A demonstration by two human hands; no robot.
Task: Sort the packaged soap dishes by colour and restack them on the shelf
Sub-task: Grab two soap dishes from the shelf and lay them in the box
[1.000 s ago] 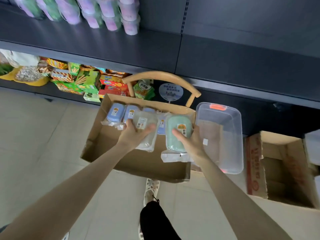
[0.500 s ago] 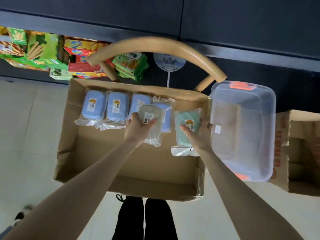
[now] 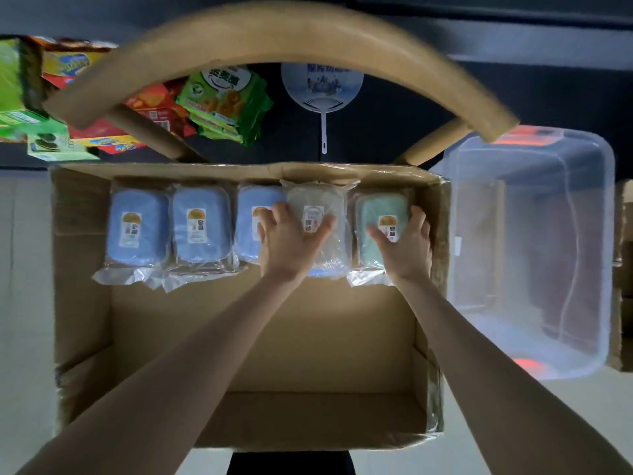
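Wrapped soap dishes stand in a row along the far wall of an open cardboard box (image 3: 260, 337). Three blue soap dishes (image 3: 200, 224) fill the left part. My left hand (image 3: 291, 248) grips a beige soap dish (image 3: 318, 200), which lies over another blue one whose edge shows below it. At the right end, against the box's right wall, my right hand (image 3: 407, 252) grips a green soap dish (image 3: 380, 207) with fingers round its right edge and thumb on the label.
A clear plastic bin (image 3: 534, 234) with orange latches stands right of the box. A curved wooden chair back (image 3: 274, 32) arches over the far side. Snack packets (image 3: 222, 97) and a round fan (image 3: 322, 87) lie on the low dark shelf behind.
Both hands moved forward and down, bringing the beige and green dishes into line with the blue row at the box's far wall. The camera has dipped closer to the box.
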